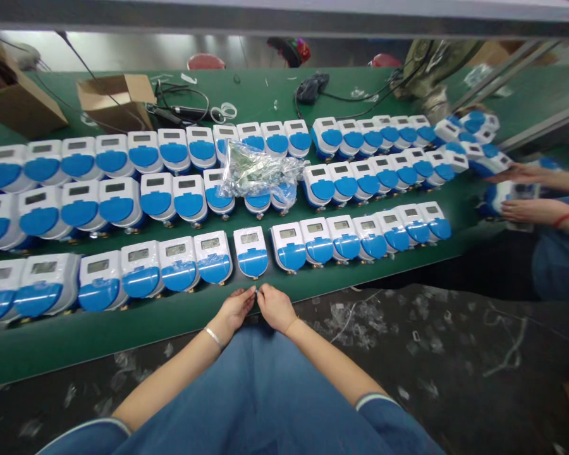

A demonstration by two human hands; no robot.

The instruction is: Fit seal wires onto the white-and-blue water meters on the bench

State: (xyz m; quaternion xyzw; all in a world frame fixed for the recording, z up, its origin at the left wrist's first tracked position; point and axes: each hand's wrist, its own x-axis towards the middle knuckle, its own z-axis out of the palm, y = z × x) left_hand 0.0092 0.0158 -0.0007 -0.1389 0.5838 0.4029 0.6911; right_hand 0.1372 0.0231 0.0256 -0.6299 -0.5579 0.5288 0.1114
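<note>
At the green table's front edge, my left hand (238, 306) and my right hand (275, 307) meet fingertip to fingertip. Both are closed in a pinch around something tiny, mostly hidden by the fingers and too small to name. Just beyond them stands a white meter with a blue cover (251, 253), its small display facing up. More such meters flank it in the front row, among them a left neighbour (213, 258) and a right neighbour (289, 248). A clear plastic bag of small parts (260, 169) lies on top of the middle rows.
Two further rows of meters stretch along the green table (180, 328). Behind them are an open cardboard box (116, 101) and black cables (184, 95). At right, a co-worker's hands (526, 208) handle a meter. Plastic scraps (360, 322) litter the dark floor.
</note>
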